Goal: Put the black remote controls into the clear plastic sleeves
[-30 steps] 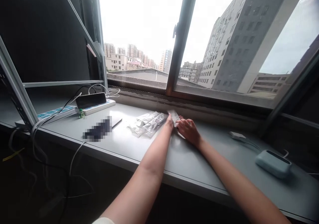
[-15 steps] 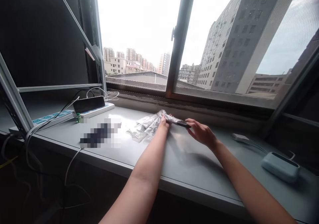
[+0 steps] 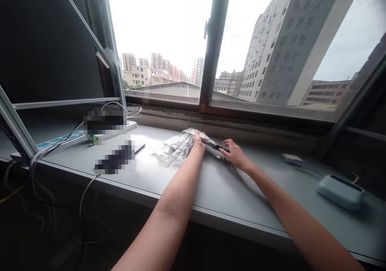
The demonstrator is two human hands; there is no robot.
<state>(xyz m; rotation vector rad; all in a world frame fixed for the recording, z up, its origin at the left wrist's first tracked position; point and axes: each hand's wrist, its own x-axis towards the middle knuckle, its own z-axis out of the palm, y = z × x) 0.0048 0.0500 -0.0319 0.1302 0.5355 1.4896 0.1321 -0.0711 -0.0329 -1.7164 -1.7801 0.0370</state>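
Note:
A crumpled clear plastic bag [image 3: 176,148] lies across the middle of the desk, its far end lifted in my left hand [image 3: 198,142]. My left fingers are closed around the bag, partly hidden behind it. From the bag's right-hand end sticks out a slim black remote control [image 3: 221,148], mostly covered by the plastic. My right hand [image 3: 237,154] pinches the bare end of the remote control between thumb and fingers, with the index finger raised and bent above it.
A pale blue device [image 3: 340,191] and a white plug with a cable [image 3: 292,158] sit at the right. On the left are a blurred dark item [image 3: 116,158], a power strip [image 3: 62,140], a small green item [image 3: 93,140] and loose cables. A window sill borders the desk's back.
My right hand has moved a little left, toward my left hand. Less of the black remote control shows outside the bag. The view has shifted slightly.

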